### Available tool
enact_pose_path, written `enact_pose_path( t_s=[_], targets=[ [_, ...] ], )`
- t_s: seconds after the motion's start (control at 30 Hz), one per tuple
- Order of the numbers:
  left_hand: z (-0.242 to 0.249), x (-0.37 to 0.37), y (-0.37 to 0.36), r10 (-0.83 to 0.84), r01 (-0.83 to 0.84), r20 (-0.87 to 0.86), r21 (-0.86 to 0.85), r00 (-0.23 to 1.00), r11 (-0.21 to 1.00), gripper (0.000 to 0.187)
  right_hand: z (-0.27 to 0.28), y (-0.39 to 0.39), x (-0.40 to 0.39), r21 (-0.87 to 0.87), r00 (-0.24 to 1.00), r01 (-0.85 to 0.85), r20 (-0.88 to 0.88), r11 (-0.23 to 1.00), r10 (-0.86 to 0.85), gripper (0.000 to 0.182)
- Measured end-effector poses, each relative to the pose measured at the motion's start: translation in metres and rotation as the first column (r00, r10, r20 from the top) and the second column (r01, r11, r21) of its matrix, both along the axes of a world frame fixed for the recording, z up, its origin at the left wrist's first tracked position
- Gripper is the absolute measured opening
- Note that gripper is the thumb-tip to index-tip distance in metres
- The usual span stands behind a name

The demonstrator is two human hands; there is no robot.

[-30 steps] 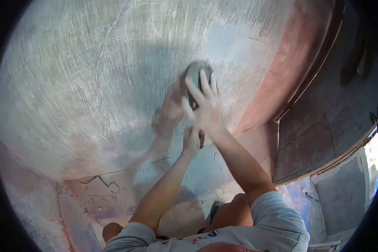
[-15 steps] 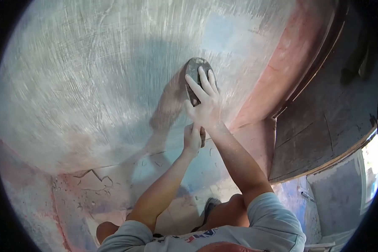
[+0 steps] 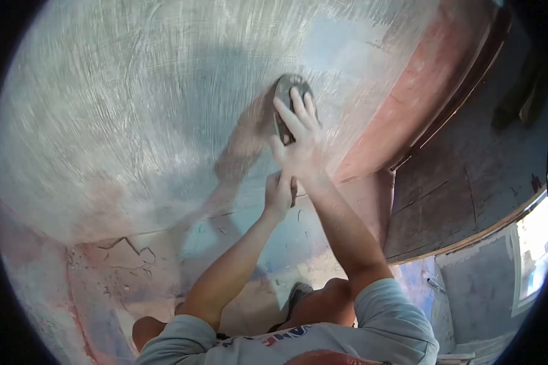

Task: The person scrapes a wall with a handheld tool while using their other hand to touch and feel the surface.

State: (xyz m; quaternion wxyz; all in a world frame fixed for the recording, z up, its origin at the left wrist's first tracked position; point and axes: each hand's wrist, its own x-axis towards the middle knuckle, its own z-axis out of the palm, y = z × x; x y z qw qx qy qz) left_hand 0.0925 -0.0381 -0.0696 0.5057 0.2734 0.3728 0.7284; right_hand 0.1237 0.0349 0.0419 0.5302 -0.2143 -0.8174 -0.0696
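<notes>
A dark, round-ended sanding board with a handle lies against a large, curved, scratched grey-white surface. My left hand is wrapped round the handle at its lower end. Higher up, my right hand rests on the back of the board, with its fingers spread and pressed flat. Part of the board is hidden under that hand. The two hands are close together, the right wrist just above the left thumb. A shadow of tool and arms falls on the surface to the left.
A reddish band borders the pale surface on the right. Beyond it stands a dark curved panel with a light edge. Below is a stained, cracked floor with my bent legs. A bright window shows at far right.
The board and both hands appear slightly higher in view. The surroundings have shifted a little too, so any movement of the board along the surface is small. Both hands keep their places on it.
</notes>
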Motion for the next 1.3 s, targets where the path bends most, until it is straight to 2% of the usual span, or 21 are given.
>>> enact_pose_path(
  t_s=[0.1,0.17,0.23,0.3,0.4,0.47,0.53,0.57,0.6,0.67,0.73,0.83,0.9,0.93,1.0,1.07,1.13,1.17,1.23,1.27,1.3],
  targets=[
    [0.009,-0.009,-0.003,0.011,-0.009,-0.111,0.018,0.994,1.000,0.061,0.009,0.000,-0.004,-0.007,1.000,-0.021,-0.021,1.000,0.020,0.069],
    [0.048,-0.015,0.013,0.046,-0.039,-0.122,0.063,0.991,0.997,0.061,0.053,0.010,-0.012,0.088,0.999,0.004,-0.054,0.996,0.001,0.066],
    [0.103,-0.024,0.029,0.050,-0.047,-0.048,0.060,0.998,0.997,0.059,0.111,0.013,-0.018,0.133,0.989,-0.077,-0.114,0.988,0.092,0.063],
    [0.135,-0.033,0.038,-0.032,0.041,-0.083,0.114,0.996,0.993,0.057,0.127,0.021,-0.017,0.162,0.988,-0.054,-0.133,0.985,0.076,0.062],
    [0.103,-0.023,0.040,-0.017,0.020,-0.040,0.089,0.999,0.996,0.057,0.109,0.028,-0.016,0.218,0.986,-0.061,-0.136,0.974,0.092,0.062],
    [0.060,-0.013,0.028,0.007,-0.007,0.044,0.003,0.999,1.000,0.059,0.064,0.012,-0.011,0.062,0.998,-0.025,-0.059,0.998,0.028,0.066],
    [-0.002,-0.011,0.009,-0.003,0.004,-0.033,0.016,0.999,1.000,0.063,0.013,-0.002,-0.004,0.012,1.000,-0.016,0.006,1.000,0.015,0.068],
    [-0.009,-0.011,-0.002,0.018,-0.023,-0.079,-0.060,0.997,0.998,0.064,-0.008,-0.003,-0.003,-0.001,1.000,-0.026,0.016,1.000,0.026,0.068],
    [-0.012,-0.011,-0.010,0.034,-0.051,-0.127,-0.129,0.991,0.990,0.065,-0.011,-0.010,-0.005,-0.013,0.994,-0.104,-0.029,0.995,0.103,0.067],
    [-0.007,-0.019,-0.003,-0.024,0.017,-0.093,-0.081,0.995,0.997,0.063,0.005,-0.003,-0.005,-0.005,0.996,-0.090,-0.029,0.996,0.090,0.067],
    [0.022,-0.026,0.014,0.021,-0.013,-0.127,0.060,0.992,0.998,0.061,0.043,0.000,-0.010,0.029,0.995,-0.080,-0.063,0.996,0.081,0.065],
    [0.088,-0.029,0.040,0.083,-0.081,-0.018,0.109,0.996,0.991,0.059,0.114,0.019,-0.020,0.152,0.994,-0.013,-0.101,0.988,0.029,0.066],
    [0.104,-0.034,0.042,-0.104,0.107,-0.029,0.097,0.994,0.990,0.060,0.114,0.015,-0.018,0.149,0.994,-0.030,-0.099,0.988,0.046,0.065],
    [0.097,-0.030,0.042,-0.110,0.113,-0.032,0.096,0.993,0.989,0.060,0.112,0.012,-0.016,0.146,0.993,-0.051,-0.095,0.988,0.065,0.065],
    [0.055,-0.019,0.036,0.042,-0.042,-0.040,-0.013,0.998,0.999,0.060,0.076,0.004,-0.011,0.072,0.997,-0.040,-0.058,0.997,0.044,0.065],
    [-0.005,-0.019,0.013,-0.044,0.043,-0.017,-0.027,0.999,0.999,0.060,0.019,-0.007,-0.006,-0.033,0.998,-0.057,-0.024,0.998,0.057,0.066],
    [-0.039,-0.013,-0.009,-0.010,0.008,-0.016,-0.156,1.000,0.988,0.060,-0.030,-0.016,-0.003,-0.059,0.997,-0.072,0.006,0.996,0.073,0.067],
    [-0.040,-0.014,-0.009,-0.006,0.003,-0.021,-0.146,1.000,0.989,0.060,-0.046,-0.017,-0.004,-0.067,0.999,0.015,0.035,0.998,-0.012,0.065],
    [-0.022,-0.016,-0.018,-0.007,0.002,-0.025,-0.187,1.000,0.982,0.059,-0.028,-0.014,-0.007,-0.034,0.999,-0.033,-0.002,0.999,0.033,0.067],
    [-0.010,-0.019,-0.012,0.013,-0.028,-0.109,-0.139,0.994,0.990,0.059,-0.016,-0.009,-0.009,-0.001,0.996,-0.076,-0.037,0.997,0.076,0.068],
    [0.002,-0.025,0.003,0.029,-0.033,-0.096,-0.040,0.995,0.999,0.059,0.015,-0.008,-0.012,0.028,0.999,-0.039,-0.034,0.999,0.040,0.069]
  ],
)
